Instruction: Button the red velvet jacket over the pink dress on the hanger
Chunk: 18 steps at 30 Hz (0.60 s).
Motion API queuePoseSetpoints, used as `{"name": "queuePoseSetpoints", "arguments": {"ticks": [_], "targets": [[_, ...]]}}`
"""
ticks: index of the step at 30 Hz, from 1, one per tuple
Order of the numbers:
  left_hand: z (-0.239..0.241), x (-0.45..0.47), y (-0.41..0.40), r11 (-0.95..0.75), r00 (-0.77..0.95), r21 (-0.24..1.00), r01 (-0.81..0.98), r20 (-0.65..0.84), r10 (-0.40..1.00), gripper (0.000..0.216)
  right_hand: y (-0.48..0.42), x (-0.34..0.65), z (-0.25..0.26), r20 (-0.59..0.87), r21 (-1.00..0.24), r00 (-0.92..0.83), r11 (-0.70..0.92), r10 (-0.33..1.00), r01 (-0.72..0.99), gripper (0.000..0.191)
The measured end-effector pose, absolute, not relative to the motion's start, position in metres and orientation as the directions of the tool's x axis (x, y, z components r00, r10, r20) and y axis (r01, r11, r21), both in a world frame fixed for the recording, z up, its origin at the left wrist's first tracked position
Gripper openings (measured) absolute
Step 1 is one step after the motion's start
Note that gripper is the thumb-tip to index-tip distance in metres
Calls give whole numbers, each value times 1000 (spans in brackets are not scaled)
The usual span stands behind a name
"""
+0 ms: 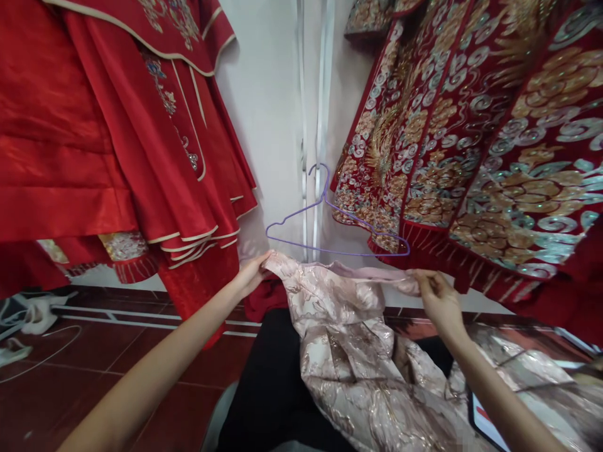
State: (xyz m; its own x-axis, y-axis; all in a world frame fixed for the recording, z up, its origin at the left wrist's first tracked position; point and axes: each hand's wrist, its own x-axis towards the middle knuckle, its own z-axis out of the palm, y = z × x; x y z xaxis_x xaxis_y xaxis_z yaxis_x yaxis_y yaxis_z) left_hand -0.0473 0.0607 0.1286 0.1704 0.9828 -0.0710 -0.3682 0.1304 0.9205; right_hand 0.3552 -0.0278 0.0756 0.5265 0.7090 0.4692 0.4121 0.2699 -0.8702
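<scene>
A pale pink brocade garment with a shiny woven pattern lies over my lap, its upper edge stretched between both hands. My left hand pinches the left corner of that edge. At the other end, my right hand has its fingers closed on the pink band. Just beyond the garment hangs a bare purple hanger, its hook near the white vertical poles. More of the same brocade fabric spreads to the right, under my right forearm.
Red garments with cream piping hang on the left. Red embroidered garments with fringes hang on the right. White poles stand against the wall between them. A phone-like device lies beneath my right forearm. White shoes rest on the left.
</scene>
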Motion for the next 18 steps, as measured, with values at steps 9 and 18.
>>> {"name": "queuePoseSetpoints", "arguments": {"ticks": [9, 18], "targets": [[138, 30, 81, 206, 302, 744, -636, -6, 953, 22, -46, 332, 87, 489, -848, 405, 310, 773, 431, 35], [140, 2, 78, 84, 179, 809, -582, 27, 983, 20, -29, 346, 91, 420, -907, 657, 260, 626, 332, 35]]}}
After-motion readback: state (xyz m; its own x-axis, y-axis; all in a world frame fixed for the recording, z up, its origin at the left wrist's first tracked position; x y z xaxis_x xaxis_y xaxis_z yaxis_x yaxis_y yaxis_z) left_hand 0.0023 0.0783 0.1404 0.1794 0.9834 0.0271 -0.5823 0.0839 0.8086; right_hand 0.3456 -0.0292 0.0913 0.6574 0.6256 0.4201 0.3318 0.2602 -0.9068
